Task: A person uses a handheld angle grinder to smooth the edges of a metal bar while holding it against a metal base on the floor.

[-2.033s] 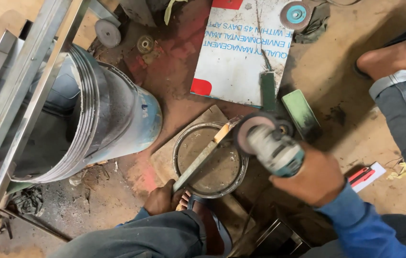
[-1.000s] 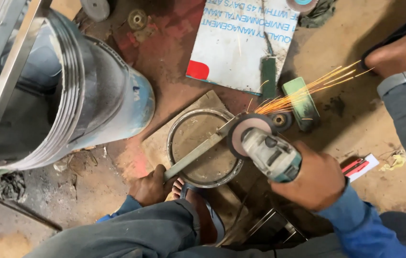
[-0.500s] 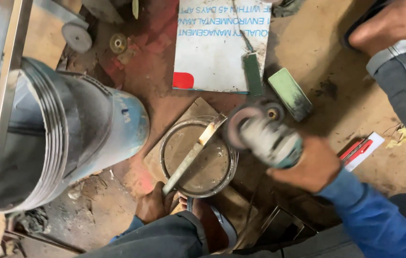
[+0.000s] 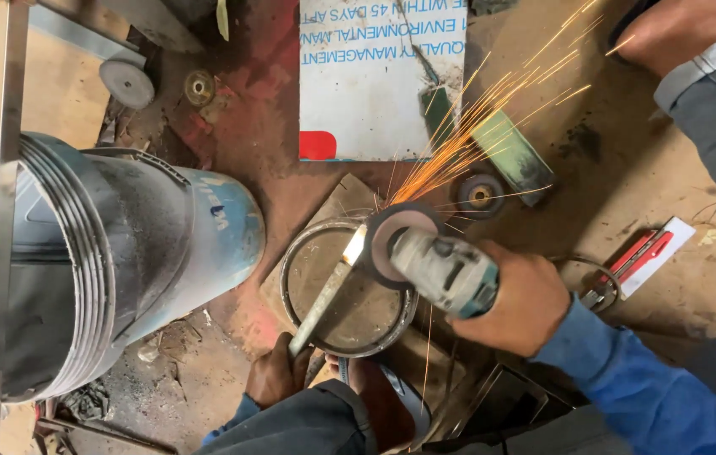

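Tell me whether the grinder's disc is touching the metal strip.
Touching. In the head view the grinder's disc meets the upper end of the metal strip, which glows there, and sparks fly from that spot.

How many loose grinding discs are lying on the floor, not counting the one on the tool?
3: a grey disc top left, a small brownish disc beside it, and a dark disc beneath the sparks. Others may be hidden.

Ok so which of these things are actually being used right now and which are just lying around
In use:
right hand on the angle grinder
left hand on the flat metal strip
metal ring under the strip
wooden board

Lying about:
blue bucket
white printed sign
spare grinding discs
red cutter
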